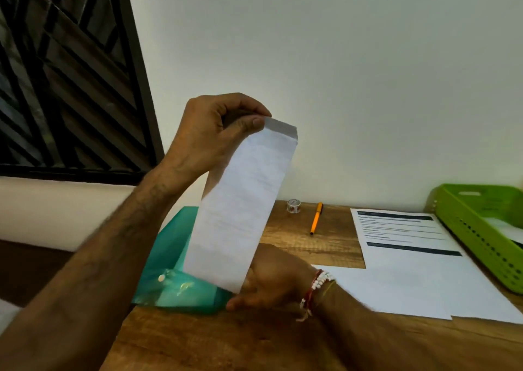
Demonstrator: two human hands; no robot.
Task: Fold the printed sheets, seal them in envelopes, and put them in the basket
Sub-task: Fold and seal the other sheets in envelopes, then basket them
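Nearest, the right hand point(271, 280), a beaded bracelet at its wrist, grips the lower end of a long white envelope point(240, 201), its fingers curled under and behind the paper. The envelope stands almost upright in the air above the tabletop point(226, 342), leaning a little to the right. Faint lines of print show through its face, so a folded sheet appears to be inside already. At the top the left hand point(215, 133) pinches the flap between thumb and forefinger; the flap looks bent over but not pressed flat, so I judge the sealing to be in hand, not finished.

Behind the envelope lies a teal plastic folder point(175, 257). To the right, printed sheets point(396, 229) lie flat and unfolded on blank paper point(396, 291), so there is more to fold and fill. Further back are an orange pen point(315, 218) and a small roll of tape point(293, 205), likely meant for the seal. At the far right sits the green basket point(467, 218), with something white in it, perhaps finished envelopes, though that is too little seen to say.
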